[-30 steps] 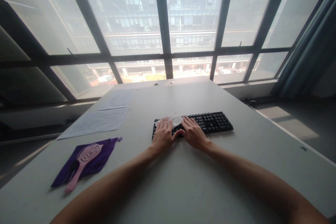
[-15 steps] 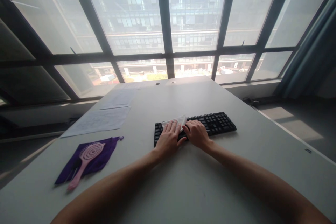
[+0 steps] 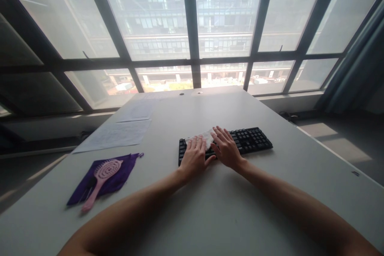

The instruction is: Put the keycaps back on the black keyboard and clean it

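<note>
A black keyboard (image 3: 253, 139) lies slightly slanted across the white table. On its left part rests a white tissue (image 3: 207, 137), spread over the keys. My left hand (image 3: 194, 156) lies flat on the tissue, fingers stretched forward and thumb out to the right. Beside it, my right hand (image 3: 225, 148) is over the middle of the keyboard at the tissue's right edge, its fingers extended. Whether the right fingertips touch the tissue or the keys, I cannot tell. Both hands hide some keys.
Left of the arms, a pink hairbrush (image 3: 103, 178) lies on a purple drawstring pouch (image 3: 123, 174). Farther back are sheets of paper (image 3: 115, 134) along the left side of the white table (image 3: 192, 224). Tall windows stand beyond, and a blue curtain (image 3: 348, 72) hangs at the right.
My right hand's fingers were curled at the tissue's edge and are now stretched out forward. My left hand stays flat on the tissue. The whole view has shifted slightly.
</note>
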Available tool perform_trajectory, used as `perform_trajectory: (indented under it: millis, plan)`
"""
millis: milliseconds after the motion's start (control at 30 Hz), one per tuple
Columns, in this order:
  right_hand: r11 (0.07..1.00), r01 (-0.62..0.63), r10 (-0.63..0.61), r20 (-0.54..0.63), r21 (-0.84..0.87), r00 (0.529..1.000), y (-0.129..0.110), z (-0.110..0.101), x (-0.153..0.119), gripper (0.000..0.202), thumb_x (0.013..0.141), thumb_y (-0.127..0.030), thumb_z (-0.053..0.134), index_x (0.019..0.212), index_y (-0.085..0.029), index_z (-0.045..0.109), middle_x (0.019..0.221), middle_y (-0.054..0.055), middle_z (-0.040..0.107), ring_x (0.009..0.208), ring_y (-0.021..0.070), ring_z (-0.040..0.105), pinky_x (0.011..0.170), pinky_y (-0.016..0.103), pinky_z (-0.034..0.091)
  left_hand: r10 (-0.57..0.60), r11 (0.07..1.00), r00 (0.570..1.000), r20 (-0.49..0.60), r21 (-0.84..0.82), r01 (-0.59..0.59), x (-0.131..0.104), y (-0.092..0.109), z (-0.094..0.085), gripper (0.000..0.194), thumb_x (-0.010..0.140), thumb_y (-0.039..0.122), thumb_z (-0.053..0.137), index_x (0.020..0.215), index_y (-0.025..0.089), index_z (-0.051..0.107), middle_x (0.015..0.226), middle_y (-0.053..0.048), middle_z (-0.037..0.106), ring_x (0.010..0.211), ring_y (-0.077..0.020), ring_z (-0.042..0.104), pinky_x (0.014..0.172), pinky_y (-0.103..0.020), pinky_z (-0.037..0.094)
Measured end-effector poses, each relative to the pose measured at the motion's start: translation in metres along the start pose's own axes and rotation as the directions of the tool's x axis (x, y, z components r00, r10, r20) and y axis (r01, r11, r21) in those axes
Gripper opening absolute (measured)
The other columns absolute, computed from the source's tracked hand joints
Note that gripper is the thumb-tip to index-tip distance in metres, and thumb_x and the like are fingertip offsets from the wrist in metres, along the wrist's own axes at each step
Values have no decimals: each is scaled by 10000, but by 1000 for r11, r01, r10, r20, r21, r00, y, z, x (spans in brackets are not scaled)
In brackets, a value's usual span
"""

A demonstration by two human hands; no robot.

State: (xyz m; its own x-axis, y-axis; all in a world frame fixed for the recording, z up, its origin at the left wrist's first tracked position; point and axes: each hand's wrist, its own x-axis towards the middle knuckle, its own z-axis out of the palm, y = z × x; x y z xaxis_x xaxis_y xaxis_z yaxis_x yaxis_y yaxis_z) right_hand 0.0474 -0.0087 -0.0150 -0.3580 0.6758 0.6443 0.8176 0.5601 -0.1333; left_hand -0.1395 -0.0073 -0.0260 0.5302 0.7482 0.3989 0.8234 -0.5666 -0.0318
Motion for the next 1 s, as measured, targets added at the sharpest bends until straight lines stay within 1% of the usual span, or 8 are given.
perform_trajectory:
  millis: [67,167,300,400,533,600,767,1000]
  plan:
    - [1000,25,-25,6,12,1000,-1,-1,0,424,1045,-326,416,1372,-131,601,1554,135,468,1505,265,321,1238,491,264,-36,999,999,-2,3,36,1,-2,1,820,946,656,466,1449,9,469,1530,-301,421,1456,-437,364,1191,-579,305]
    - [995,86,-90,77,54,993,-2,1,0,338,1039,-305,440,1212,-159,692,1428,118,607,1430,260,446,1230,489,275,15,999,1000,-5,-29,-15,2,-5,4,787,973,619,438,1468,7,439,1534,-300,416,1467,-402,365,1188,-546,326]
    - [999,-17,13,76,44,997,2,6,-1,319,1040,-278,434,1043,-171,735,1194,106,735,1232,252,618,1206,492,310,153,985,988,11,-83,-152,2,-4,2,753,981,587,456,1508,53,396,1568,-253,394,1487,-356,347,1196,-492,341]
    - [998,-37,35,39,41,999,6,7,-1,337,1034,-271,434,1171,-133,710,1279,141,695,1286,272,580,1191,484,342,191,978,981,17,-92,-189,1,-2,-1,725,970,581,490,1491,80,432,1579,-235,387,1493,-368,329,1205,-514,325]
    - [978,116,-132,84,175,988,6,10,-1,393,1038,-284,436,1345,-122,620,1417,138,610,1372,242,511,1182,425,384,194,977,981,7,-95,-192,-1,-1,-1,772,958,616,493,1493,63,433,1557,-251,413,1490,-381,330,1207,-532,315]
    - [972,118,-142,105,206,984,5,12,-1,412,1045,-297,428,1373,-113,596,1437,143,594,1374,233,511,1172,401,400,186,979,983,1,-88,-185,-1,-2,1,795,955,626,489,1509,61,413,1555,-252,416,1487,-384,334,1203,-535,318]
    - [994,31,-44,134,101,990,3,10,-1,390,1050,-340,438,1299,-128,652,1392,151,628,1347,272,537,1165,469,389,163,986,986,-15,-42,-164,-1,-3,1,737,964,614,482,1481,88,460,1569,-246,397,1487,-414,317,1204,-592,281]
    - [984,-156,165,100,-88,981,5,6,0,420,1061,-335,384,1109,-117,740,1258,171,705,1227,286,620,1159,482,373,166,984,984,-69,-55,-170,2,-1,-7,477,1027,430,454,1407,153,533,1549,-168,464,1464,-312,397,1207,-506,333]
